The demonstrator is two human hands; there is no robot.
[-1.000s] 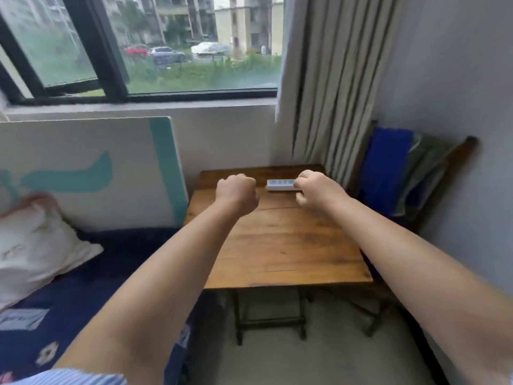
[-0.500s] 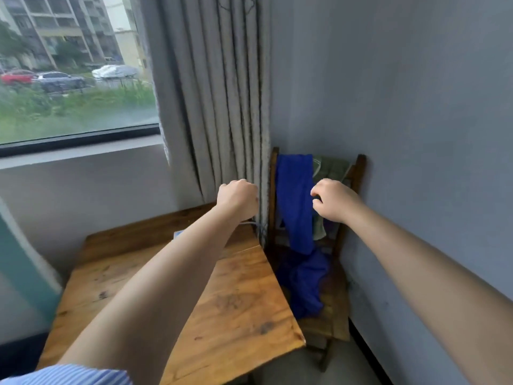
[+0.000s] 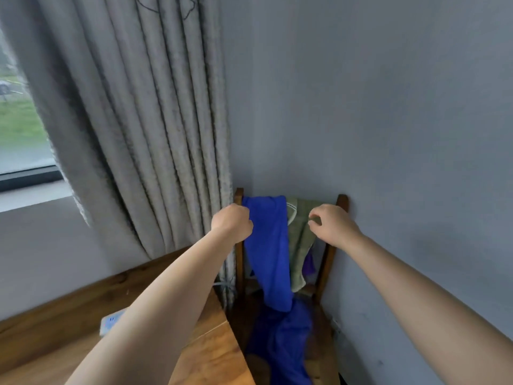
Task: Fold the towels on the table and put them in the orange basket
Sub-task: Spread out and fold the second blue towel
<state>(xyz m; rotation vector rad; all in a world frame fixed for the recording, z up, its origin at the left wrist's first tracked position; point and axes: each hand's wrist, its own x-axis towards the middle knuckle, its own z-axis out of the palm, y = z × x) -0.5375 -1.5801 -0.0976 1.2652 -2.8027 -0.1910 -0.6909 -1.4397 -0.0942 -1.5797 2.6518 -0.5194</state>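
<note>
Where the towels hang: over the back of a wooden chair (image 3: 342, 202) in the corner, not on the table.
Blue towel (image 3: 270, 245): draped over the left part of the chair back, hanging down past the seat, with more blue cloth (image 3: 283, 337) bunched on the seat below it.
Green towel (image 3: 301, 245): draped just beside the blue one, on its right, with a pale trim at its upper edge; a bit of purple cloth (image 3: 308, 265) shows under its lower edge.
Left hand (image 3: 231, 222): curled into a fist at the blue towel's upper left edge, in front of the chair's left post; whether the fingers actually grip the cloth cannot be told, since they are hidden behind the back of the hand.
Right hand (image 3: 331, 225): held in front of the green towel near the chair's right post, fingers loosely bent with thumb and forefinger close together; it holds nothing that can be seen.
Table (image 3: 211, 354): wooden, at lower left, its corner next to the chair; a small pale flat thing (image 3: 111, 322) with blue marks lies on it, partly hidden by the left forearm.
Curtain (image 3: 138, 120): grey, pleated, hanging behind the table down to the chair's left post.
Window (image 3: 19, 129): far left, grass outside.
Wall (image 3: 388, 107): plain grey, behind and right of the chair.
</note>
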